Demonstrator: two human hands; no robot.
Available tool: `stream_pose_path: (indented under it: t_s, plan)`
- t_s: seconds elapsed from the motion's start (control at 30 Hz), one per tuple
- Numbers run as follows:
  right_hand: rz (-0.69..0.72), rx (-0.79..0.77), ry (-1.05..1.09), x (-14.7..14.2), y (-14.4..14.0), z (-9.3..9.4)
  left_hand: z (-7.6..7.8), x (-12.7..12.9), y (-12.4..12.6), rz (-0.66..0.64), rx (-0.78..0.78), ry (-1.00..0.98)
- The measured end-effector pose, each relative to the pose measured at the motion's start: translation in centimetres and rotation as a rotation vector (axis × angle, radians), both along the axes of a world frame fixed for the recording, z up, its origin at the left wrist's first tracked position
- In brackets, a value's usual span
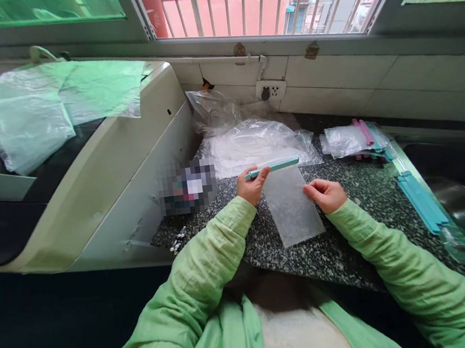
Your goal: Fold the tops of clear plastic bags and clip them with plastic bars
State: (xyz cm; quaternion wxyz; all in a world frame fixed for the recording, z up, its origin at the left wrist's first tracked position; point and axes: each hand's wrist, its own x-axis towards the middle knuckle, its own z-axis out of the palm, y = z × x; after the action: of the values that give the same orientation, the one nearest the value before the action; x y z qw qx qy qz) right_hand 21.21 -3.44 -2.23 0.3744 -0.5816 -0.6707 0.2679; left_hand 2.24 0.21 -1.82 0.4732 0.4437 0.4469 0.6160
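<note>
On the speckled granite counter [343, 250], the left hand [252, 185] pinches a teal plastic sealing bar [273, 167] atop the flat clear plastic bag [291, 206], whose edge the right hand [325, 194] grips and could let slip.

left hand [251, 185] pinching, right hand [324, 194] curled

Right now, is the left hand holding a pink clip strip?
No, the left hand pinches a teal strip at the top of the clear bag; pink strips lie farther right.
</note>
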Motion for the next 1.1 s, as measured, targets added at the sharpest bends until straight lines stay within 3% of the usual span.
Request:
stream_pose_path:
  t_s: [0.4,0.73,1.1]
  plan:
    - [0.006,-0.007,0.037,0.1,0.3,-0.4,0.5,-0.2,0.1,0.035,-0.063,-0.104]
    - [0.007,-0.005,0.039,0.0,0.2,-0.4,-0.6,-0.5,1.0,0.126,0.045,-0.088]
    - [-0.01,0.041,-0.06,0.2,0.1,-0.1,0.0,-0.4,0.4,0.167,0.036,-0.09]
